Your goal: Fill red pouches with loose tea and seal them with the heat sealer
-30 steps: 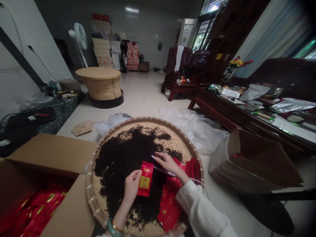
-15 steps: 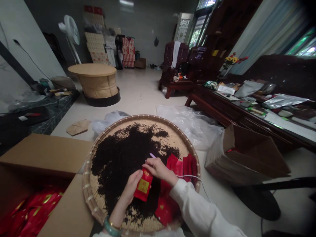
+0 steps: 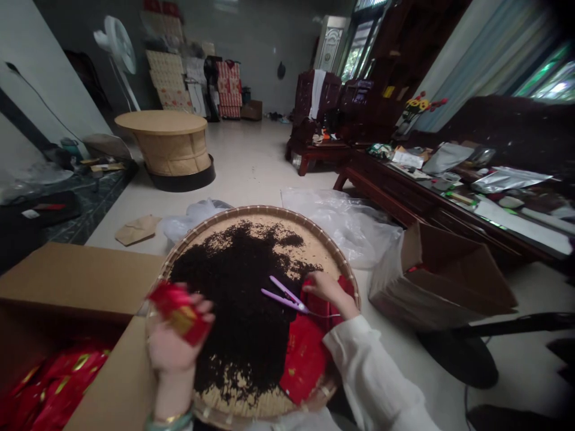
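My left hand (image 3: 173,344) is closed around a small red packet (image 3: 183,317) with a gold label, held up over the tray's left rim; both are smeared by motion. At the right side of the tray, my right hand (image 3: 330,290) has its fingers curled down onto the standing red packets (image 3: 344,287), their tips pinching at the nearest one. A purple clamp-type heat sealer (image 3: 284,294) with a thin cord lies on the dark tea leaves (image 3: 238,293), jaws spread. More flat red packets (image 3: 305,356) lie just below it. The round woven tray (image 3: 265,211) bears all this.
At left, an open cardboard box (image 3: 81,275) holds many red packets (image 3: 67,377). Another open carton (image 3: 390,281) and a black stand base (image 3: 458,359) are at right. Plastic sheeting (image 3: 336,221) lies behind the tray, near a dark wooden table (image 3: 381,191).
My left hand has carried the red packet leftward, away from the tray's middle. My right hand has let go of the purple sealer and moved right onto the standing packets.
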### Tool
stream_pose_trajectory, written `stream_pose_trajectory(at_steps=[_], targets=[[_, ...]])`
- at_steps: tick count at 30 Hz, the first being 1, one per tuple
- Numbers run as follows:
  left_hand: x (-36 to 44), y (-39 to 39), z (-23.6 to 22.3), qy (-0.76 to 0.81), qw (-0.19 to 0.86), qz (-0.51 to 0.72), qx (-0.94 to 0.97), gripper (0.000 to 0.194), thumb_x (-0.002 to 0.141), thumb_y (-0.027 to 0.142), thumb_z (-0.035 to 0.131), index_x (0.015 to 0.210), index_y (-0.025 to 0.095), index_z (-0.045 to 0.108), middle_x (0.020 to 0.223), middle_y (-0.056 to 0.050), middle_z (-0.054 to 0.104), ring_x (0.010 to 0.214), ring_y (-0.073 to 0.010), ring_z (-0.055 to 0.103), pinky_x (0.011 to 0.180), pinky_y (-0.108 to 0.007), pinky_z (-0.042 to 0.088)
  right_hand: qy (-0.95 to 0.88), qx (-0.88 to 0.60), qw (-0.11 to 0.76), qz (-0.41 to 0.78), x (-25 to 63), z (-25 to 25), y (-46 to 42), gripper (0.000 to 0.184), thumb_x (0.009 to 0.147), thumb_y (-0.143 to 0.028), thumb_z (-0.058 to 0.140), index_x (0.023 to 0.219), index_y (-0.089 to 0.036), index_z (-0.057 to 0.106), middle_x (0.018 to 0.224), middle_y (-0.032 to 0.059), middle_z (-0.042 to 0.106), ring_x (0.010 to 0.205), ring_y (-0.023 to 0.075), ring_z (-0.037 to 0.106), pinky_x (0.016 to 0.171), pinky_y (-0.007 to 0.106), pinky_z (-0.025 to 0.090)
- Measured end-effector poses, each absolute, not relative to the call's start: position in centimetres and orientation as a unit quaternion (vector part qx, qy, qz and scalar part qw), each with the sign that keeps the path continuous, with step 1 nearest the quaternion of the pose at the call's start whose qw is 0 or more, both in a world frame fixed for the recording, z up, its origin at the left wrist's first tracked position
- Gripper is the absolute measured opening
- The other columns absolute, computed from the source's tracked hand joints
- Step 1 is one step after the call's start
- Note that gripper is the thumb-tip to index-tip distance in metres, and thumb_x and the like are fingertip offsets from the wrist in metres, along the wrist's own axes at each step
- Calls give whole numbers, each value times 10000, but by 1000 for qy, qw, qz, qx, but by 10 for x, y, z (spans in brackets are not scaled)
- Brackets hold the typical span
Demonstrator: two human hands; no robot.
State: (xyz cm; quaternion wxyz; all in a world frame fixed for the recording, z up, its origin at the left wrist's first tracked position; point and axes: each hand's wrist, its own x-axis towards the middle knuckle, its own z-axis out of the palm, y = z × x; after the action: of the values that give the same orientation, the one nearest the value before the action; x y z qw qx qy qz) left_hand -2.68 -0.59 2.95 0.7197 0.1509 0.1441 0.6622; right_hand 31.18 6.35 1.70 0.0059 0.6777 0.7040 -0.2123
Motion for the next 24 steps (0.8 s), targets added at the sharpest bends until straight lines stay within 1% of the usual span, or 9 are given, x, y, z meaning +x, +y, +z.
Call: stream_pose_trajectory(at_steps=[2,4,6,8,12,14,17,21,24], targets=[[-57,-4,45,73,566,810,132,323,899,449,427,1130,300,596,960,44,744,817,-127,688,655,-219,563,694,687,51,-208,321,12,57,190,668,-187,727,854,-152,736,896,114,709,871,248,645,680,255,441],[-74,-2,51,85,500,854,120,415,950,451,290,1265,298,513,1147,36,706,980,-114,658,754,-212,556,690,691,79,-199,320,6,50,171,634,-129,714,802,-143,744,882,131,707,848,253,649,643,250,434],[-76,0,46,106,517,843,102,499,930,544,259,1274,284,510,1157,11,705,957,-136,665,731,-236,564,690,693,90,-187,316,3,46,177,666,-90,657,805,-147,750,906,138,706,854,240,652,647,243,431],[-66,2,35,108,575,805,102,575,875,644,295,1252,283,535,1122,-17,716,897,-174,678,691,-282,568,692,695,87,-176,313,3,43,216,709,-69,595,822,-159,755,904,133,709,861,226,656,669,242,433],[-30,3,11,151,704,685,114,582,804,720,391,1200,343,592,1103,-37,717,893,-219,679,727,-344,547,691,699,76,-164,310,2,41,219,727,-82,571,806,-158,760,824,136,716,811,238,670,659,261,439],[-10,4,4,186,752,620,122,567,805,692,442,1180,307,621,1097,-66,716,900,-238,674,764,-377,533,691,701,71,-163,309,-1,37,199,726,-88,575,782,-146,757,802,146,713,780,248,671,637,269,434],[15,4,-4,233,794,543,141,478,840,550,523,1156,214,646,1091,-112,713,897,-244,673,786,-380,518,696,697,50,-167,309,-5,32,186,734,-85,568,736,-152,741,779,123,706,746,226,660,611,254,415],[36,1,-15,305,796,487,189,385,820,413,621,1112,167,664,1091,-134,714,914,-244,677,792,-357,509,715,676,3,-179,328,6,31,181,750,-74,562,744,-172,714,807,60,699,764,179,638,637,226,416],[45,-3,-20,355,775,460,247,410,801,414,656,1108,142,663,1126,-170,701,1006,-282,659,846,-380,493,759,622,-86,-174,348,32,32,145,798,-109,567,780,-171,697,809,50,690,779,176,624,701,244,439]])
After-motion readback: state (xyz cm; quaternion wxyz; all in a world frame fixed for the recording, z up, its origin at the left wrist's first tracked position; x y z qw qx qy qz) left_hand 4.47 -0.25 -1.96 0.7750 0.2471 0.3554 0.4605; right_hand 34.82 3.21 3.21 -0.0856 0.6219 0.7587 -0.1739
